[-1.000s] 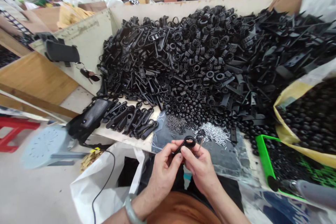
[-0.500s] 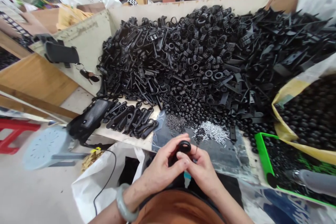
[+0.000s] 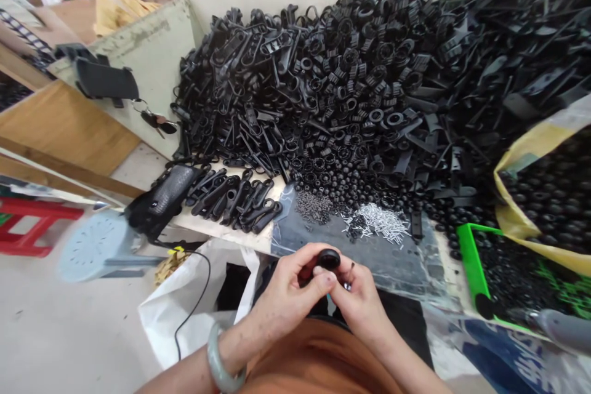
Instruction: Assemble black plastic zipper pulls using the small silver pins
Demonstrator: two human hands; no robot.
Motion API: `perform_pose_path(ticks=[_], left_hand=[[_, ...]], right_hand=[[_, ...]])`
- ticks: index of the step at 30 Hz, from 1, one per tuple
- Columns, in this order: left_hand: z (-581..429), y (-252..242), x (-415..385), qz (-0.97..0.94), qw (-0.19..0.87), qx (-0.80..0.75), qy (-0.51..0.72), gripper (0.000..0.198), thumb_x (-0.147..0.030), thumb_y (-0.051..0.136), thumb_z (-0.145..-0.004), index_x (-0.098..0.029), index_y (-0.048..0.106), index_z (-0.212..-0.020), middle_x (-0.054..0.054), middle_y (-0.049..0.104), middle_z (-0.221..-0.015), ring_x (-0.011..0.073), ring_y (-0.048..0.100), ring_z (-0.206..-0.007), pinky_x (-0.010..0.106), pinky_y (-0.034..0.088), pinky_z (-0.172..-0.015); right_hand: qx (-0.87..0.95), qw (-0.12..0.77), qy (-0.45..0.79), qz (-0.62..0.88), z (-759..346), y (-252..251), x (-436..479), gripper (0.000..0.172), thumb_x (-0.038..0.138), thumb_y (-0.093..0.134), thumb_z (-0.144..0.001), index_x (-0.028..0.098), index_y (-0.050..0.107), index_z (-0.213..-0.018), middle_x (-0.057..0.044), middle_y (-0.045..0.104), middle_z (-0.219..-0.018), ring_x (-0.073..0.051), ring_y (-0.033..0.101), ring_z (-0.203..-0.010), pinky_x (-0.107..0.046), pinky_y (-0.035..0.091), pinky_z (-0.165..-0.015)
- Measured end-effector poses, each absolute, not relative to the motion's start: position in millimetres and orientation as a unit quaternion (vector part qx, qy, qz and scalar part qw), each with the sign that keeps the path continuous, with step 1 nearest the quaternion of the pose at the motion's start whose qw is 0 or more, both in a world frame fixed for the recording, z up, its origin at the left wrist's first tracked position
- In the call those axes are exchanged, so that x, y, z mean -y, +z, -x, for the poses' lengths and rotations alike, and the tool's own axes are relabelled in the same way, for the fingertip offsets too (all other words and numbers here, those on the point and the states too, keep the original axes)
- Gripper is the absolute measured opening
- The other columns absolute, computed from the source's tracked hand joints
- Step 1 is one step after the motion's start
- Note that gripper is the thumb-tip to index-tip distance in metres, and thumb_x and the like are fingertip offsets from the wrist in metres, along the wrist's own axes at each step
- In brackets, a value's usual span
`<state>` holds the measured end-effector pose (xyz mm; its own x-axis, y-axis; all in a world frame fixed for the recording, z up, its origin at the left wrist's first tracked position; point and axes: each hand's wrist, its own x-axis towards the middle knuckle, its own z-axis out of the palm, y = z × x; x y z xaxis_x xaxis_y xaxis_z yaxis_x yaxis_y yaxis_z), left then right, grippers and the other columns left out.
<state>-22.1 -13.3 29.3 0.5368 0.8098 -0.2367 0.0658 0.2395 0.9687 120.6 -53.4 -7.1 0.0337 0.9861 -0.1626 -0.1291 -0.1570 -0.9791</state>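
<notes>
- Head view: black part (image 3: 329, 258) held up at the bench's (image 3: 252, 240) near edge, round end uppermost, the rest hidden by fingers.
- Left hand (image 3: 295, 280): fingers curled, thumb pressed to the part, gripping it.
- Right hand (image 3: 361, 295): fingers bent in against the part's other side; grip partly hidden. Small shiny bit (image 3: 347, 287) at its fingers, too small to identify.
- Silver pins (image 3: 381, 223) heaped on the mat (image 3: 392, 271), beyond the hands; grey bits (image 3: 314, 206) left of them.
- Black clips (image 3: 231, 200) in a row, near edge, left end.
- Green tray (image 3: 470, 258), near right corner.
</notes>
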Motion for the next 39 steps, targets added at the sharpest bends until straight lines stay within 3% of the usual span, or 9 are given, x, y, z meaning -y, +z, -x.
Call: perform_pose_path(ticks=[3,7,10,14,18,22,28,33,39], left_hand=[[23,24,12,-0.529,0.694,-0.409,0.266,0.04,-0.033,0.068,-0.094,-0.024,0.063,-0.132,0.007,0.07,-0.12,0.0228,0.065,-0.11,0.033,0.052,-0.095],[27,17,11,-0.475,0.721,-0.413,0.289,0.082,-0.037,0.081,-0.084,-0.032,0.037,-0.153,0.013,0.047,-0.158,0.0296,0.052,-0.139,0.041,0.05,-0.107],[29,15,12,-0.472,0.718,-0.424,0.286,0.061,-0.038,0.081,-0.084,-0.025,0.053,-0.136,0.014,0.057,-0.146,0.0301,0.056,-0.136,0.044,0.051,-0.108],[27,16,14,-0.498,0.703,-0.422,0.282,0.039,-0.035,0.075,-0.09,-0.021,0.062,-0.124,0.01,0.069,-0.13,0.0265,0.064,-0.125,0.041,0.052,-0.107],[27,20,13,-0.57,0.645,-0.437,0.262,0.039,-0.036,0.068,-0.095,-0.021,0.065,-0.132,0.009,0.072,-0.13,0.0252,0.067,-0.121,0.039,0.052,-0.106],[30,26,5,-0.66,0.569,-0.426,0.242,0.034,-0.032,0.062,-0.098,-0.019,0.069,-0.129,0.008,0.076,-0.12,0.0231,0.07,-0.109,0.035,0.053,-0.1],[30,34,1,-0.689,0.549,-0.407,0.24,0.03,-0.028,0.06,-0.098,-0.018,0.073,-0.123,0.008,0.077,-0.107,0.022,0.071,-0.099,0.032,0.054,-0.09],[27,39,4,-0.677,0.546,-0.435,0.232,0.024,-0.025,0.059,-0.098,-0.02,0.076,-0.114,0.006,0.078,-0.104,0.0209,0.071,-0.098,0.029,0.053,-0.088],[35,47,0,-0.697,0.576,-0.38,0.195,0.032,-0.023,0.057,-0.098,-0.021,0.072,-0.126,0.007,0.077,-0.115,0.0226,0.07,-0.109,0.032,0.051,-0.098]], right_hand=[[0.342,0.507,0.629,0.48,-123,-8,45,0.036,0.051,0.082,-0.08,0.017,0.071,-0.076,0.0,0.063,-0.064,-0.01,0.046,-0.052,-0.024,0.045,-0.055],[0.268,0.51,0.69,0.438,-134,-9,35,0.04,0.055,0.082,-0.081,0.017,0.076,-0.092,-0.002,0.068,-0.071,-0.004,0.033,-0.047,-0.019,0.034,-0.046],[0.291,0.504,0.681,0.444,-138,-8,33,0.038,0.054,0.081,-0.083,0.017,0.078,-0.094,-0.001,0.065,-0.069,-0.004,0.03,-0.047,-0.017,0.025,-0.042],[0.378,0.506,0.624,0.461,-141,-6,32,0.031,0.05,0.079,-0.086,0.021,0.082,-0.095,-0.006,0.068,-0.095,-0.013,0.057,-0.073,-0.023,0.049,-0.062],[0.425,0.495,0.591,0.474,-148,-4,29,0.026,0.048,0.079,-0.086,0.024,0.083,-0.093,-0.008,0.058,-0.126,-0.02,0.062,-0.098,-0.033,0.056,-0.085],[0.388,0.503,0.616,0.467,-147,-2,31,0.025,0.047,0.08,-0.085,0.028,0.085,-0.101,-0.006,0.057,-0.122,-0.018,0.062,-0.095,-0.03,0.057,-0.081],[0.318,0.533,0.645,0.446,-134,-1,39,0.032,0.046,0.081,-0.085,0.031,0.083,-0.114,-0.003,0.067,-0.103,-0.01,0.057,-0.069,-0.024,0.054,-0.066],[0.301,0.532,0.637,0.469,-131,-3,41,0.036,0.049,0.084,-0.082,0.025,0.084,-0.11,0.0,0.063,-0.068,-0.014,0.059,-0.068,-0.024,0.053,-0.066],[0.269,0.523,0.655,0.475,-133,-2,46,0.041,0.049,0.087,-0.078,0.025,0.082,-0.111,-0.004,0.073,-0.083,-0.016,0.065,-0.075,-0.025,0.055,-0.068]])
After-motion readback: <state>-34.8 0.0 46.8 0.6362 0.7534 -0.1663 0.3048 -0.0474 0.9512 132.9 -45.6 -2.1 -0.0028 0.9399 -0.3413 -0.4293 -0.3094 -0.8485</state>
